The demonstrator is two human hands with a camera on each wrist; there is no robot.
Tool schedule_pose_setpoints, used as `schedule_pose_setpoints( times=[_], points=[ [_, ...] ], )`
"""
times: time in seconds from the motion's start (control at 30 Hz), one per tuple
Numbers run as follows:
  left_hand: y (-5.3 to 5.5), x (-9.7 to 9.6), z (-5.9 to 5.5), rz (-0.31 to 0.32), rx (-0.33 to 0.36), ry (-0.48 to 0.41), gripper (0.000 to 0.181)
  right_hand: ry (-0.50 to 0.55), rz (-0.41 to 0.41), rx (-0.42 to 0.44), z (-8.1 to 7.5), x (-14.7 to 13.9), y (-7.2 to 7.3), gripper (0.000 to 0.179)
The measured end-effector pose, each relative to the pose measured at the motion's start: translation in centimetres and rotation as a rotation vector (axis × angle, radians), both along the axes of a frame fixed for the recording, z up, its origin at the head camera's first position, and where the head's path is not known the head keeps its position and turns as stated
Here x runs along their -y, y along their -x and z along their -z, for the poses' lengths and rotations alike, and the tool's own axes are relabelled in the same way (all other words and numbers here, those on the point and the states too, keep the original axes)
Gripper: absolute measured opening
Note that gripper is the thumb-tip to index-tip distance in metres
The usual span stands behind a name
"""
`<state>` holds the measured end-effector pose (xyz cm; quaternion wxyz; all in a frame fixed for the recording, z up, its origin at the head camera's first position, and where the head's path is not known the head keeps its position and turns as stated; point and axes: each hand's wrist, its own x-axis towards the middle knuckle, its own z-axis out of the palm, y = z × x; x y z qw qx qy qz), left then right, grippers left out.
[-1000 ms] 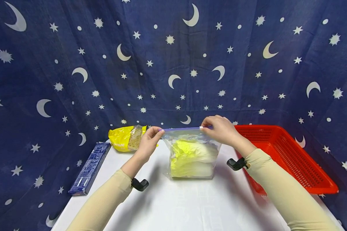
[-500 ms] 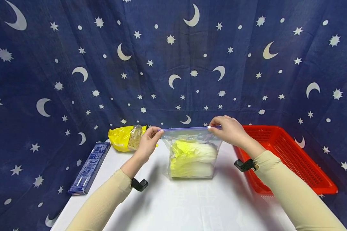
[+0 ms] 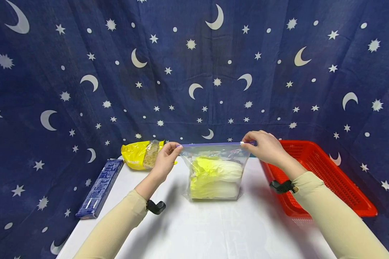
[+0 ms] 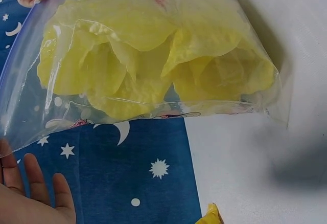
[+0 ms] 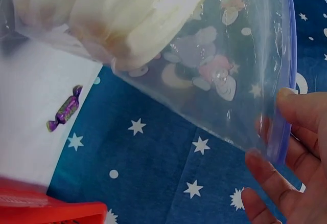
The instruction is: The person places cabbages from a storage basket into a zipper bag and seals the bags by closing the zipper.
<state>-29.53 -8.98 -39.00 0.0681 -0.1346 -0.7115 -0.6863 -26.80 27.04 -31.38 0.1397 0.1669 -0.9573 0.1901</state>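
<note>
A clear zip bag with a purple zip strip along its top stands on the white table. Inside lie pieces of napa cabbage, yellow leaves toward the left and white stems toward the right. My left hand pinches the left end of the strip between thumb and forefinger. At the strip's right end, my right hand pinches the white slider. In the right wrist view the thumb presses the slider from above, with fingers behind the strip. Cartoon prints show on the bag.
A red plastic basket stands at the right. To the left are a yellow food packet and a long blue box. A purple wrapped candy lies on the table near the basket. A starry curtain hangs behind.
My right hand has moved rightward along the zip strip with the slider, from short of the right end to near that corner. The left hand keeps its place on the left corner.
</note>
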Motion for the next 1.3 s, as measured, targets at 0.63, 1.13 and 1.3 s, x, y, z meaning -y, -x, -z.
schedule_pose_setpoints(
  times=[0.63,1.13,1.3],
  points=[
    [0.7,0.3,-0.2,-0.012,0.014,0.008,0.023,0.008,0.011,0.001,0.2,-2.0,-0.2,0.019],
    [2.9,1.3,-0.9,-0.032,0.085,-0.101,0.022,0.341,0.069,0.172,1.0,1.1,2.3,0.019],
    [4.1,1.1,-1.4,-0.072,0.059,-0.119,0.021,0.412,0.089,0.141,1.5,2.0,3.4,0.018]
  ],
)
